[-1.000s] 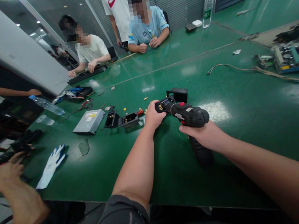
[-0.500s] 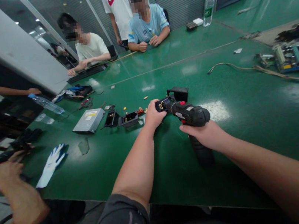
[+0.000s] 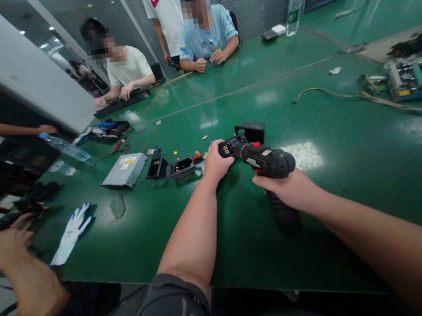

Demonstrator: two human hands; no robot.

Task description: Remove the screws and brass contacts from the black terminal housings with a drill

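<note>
The left hand [image 3: 215,162] is closing around a small black block with two brass terminals [image 3: 226,149], seemingly pressing it against the nose of a black cordless drill [image 3: 271,163], though the view is not showing whether they are joined. The right hand [image 3: 281,189] is gripping the drill's body, with its handle [image 3: 284,213] pointing down. Left of the drill, on the green desk [image 3: 326,236], two black socket housings [image 3: 156,166], a silver drive casing [image 3: 124,171] and loose brass pieces [image 3: 205,137] are lying separated, with nothing fitted together

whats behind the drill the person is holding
Behind the cordless drill, a black plastic housing sits on the green workbench. The drill hides its lower front, so how that part meets the bench cannot be seen.
</note>
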